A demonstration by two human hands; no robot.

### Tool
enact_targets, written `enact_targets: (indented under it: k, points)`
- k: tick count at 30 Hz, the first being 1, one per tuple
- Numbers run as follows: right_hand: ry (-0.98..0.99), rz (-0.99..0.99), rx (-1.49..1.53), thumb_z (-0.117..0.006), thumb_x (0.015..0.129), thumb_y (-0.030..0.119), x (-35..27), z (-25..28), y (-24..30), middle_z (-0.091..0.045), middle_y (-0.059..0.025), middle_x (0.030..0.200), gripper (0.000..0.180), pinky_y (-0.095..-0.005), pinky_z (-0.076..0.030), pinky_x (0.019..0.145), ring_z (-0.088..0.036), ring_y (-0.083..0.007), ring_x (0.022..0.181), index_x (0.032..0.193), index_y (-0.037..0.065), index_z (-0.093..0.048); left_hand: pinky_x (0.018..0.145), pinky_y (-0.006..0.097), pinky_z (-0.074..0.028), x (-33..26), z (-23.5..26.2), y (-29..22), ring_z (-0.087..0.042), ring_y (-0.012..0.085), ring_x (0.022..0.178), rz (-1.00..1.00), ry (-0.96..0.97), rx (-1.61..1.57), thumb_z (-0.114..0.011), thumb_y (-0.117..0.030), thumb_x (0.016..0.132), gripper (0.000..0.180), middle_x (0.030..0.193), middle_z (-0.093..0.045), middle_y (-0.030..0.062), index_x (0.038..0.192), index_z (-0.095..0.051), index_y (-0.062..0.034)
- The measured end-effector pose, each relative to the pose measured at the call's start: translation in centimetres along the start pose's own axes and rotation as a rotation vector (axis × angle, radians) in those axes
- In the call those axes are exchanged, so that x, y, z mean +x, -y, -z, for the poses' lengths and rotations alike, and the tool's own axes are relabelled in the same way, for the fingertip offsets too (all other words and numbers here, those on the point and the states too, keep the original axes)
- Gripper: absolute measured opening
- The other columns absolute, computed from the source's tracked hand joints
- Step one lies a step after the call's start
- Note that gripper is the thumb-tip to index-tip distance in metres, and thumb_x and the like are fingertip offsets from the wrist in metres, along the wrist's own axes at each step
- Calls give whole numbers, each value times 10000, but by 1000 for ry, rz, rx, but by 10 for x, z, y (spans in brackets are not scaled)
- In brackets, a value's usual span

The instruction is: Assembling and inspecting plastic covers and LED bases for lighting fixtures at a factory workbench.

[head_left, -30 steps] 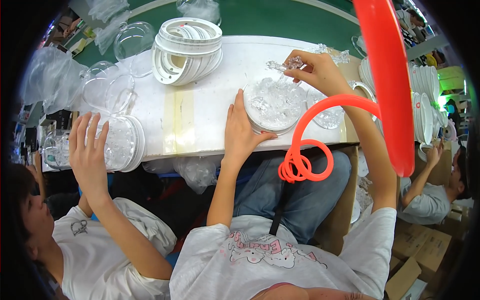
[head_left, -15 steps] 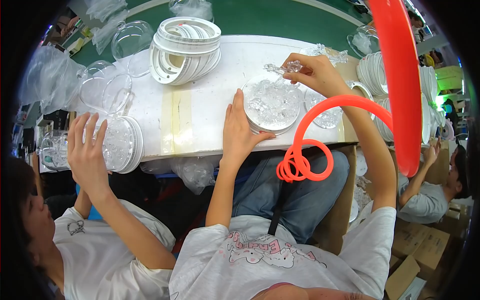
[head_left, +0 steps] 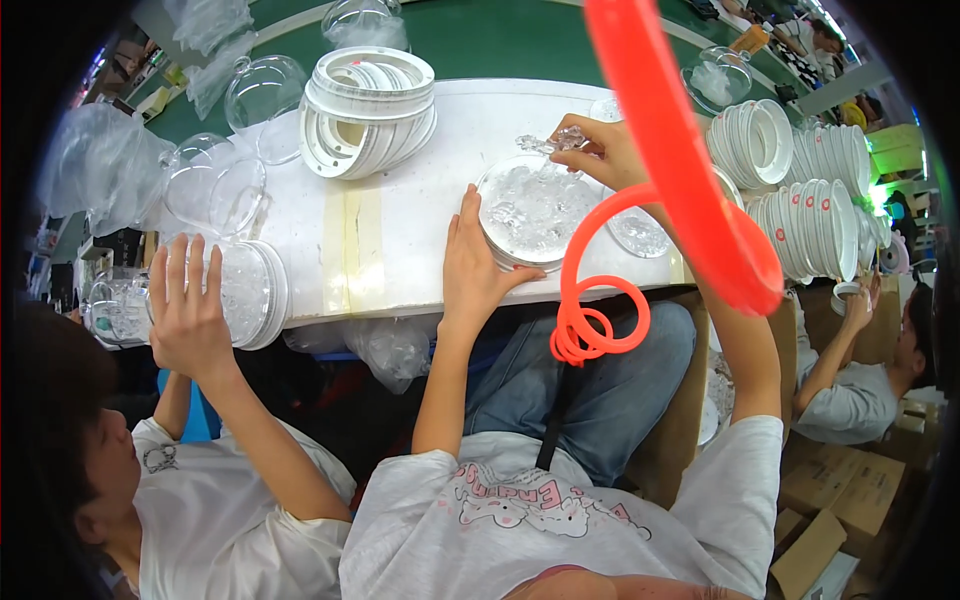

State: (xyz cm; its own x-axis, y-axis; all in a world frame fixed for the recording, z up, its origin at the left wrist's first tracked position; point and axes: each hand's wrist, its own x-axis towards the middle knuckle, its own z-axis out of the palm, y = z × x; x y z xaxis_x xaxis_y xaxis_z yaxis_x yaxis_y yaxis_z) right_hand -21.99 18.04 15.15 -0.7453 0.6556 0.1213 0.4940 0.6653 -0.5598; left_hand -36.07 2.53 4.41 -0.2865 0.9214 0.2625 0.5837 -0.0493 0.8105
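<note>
My left hand [head_left: 478, 262] is open, its fingers and thumb spread along the left and near rim of a round white tray [head_left: 487, 225]. Clear, faceted plastic pieces [head_left: 540, 208] are heaped in the tray. Above its far right edge, my right hand [head_left: 610, 155] pinches a clear plastic piece [head_left: 548, 143] between thumb and fingers. Right of the tray lies a clear round part [head_left: 640, 232], partly hidden by a red coil [head_left: 612, 345] hanging in front. That coil also covers part of my right forearm.
A leaning stack of white rings [head_left: 370, 100] stands back left on the white table [head_left: 400, 230]. Clear domes [head_left: 265, 95] lie farther left. More white ring stacks [head_left: 815, 225] stand right. Beside me at left, a person's hand [head_left: 190, 320] is near another filled tray. Cardboard boxes [head_left: 835, 490] sit lower right.
My right hand, with the clear piece, has shifted slightly left and down. The red coil's large upper part has swung left. The co-worker's hand at left has lowered a little.
</note>
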Motion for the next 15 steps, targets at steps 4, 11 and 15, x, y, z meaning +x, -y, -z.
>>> enact_targets:
  k: [4,11,15]
  points:
    - [-48,69,197,-636,766,230,-1,-6,-1,-646,-171,809,296,-330,-506,667,-649,-278,744,987,40,-585,1015,475,-295,-6,0,5,-356,379,1230,-65,-35,22,-861,-307,447,1150,1382,-266,245,1313,-194,52]
    - [-128,-73,209,-590,847,309,-21,4,0,-663,-115,868,338,-307,-485,747,-635,-220,841,1073,58,-583,985,454,-338,-3,0,4,-423,390,1153,-75,-20,21,-856,-308,485,1012,1330,-335,268,1235,-265,28]
    - [-252,-63,301,-610,838,232,-58,24,14,-649,-101,925,289,-303,-504,759,-630,-184,876,1072,66,-580,879,428,-403,-7,3,-5,-489,376,1039,-201,-153,146,-848,-271,508,933,1132,-502,224,1219,-351,71]
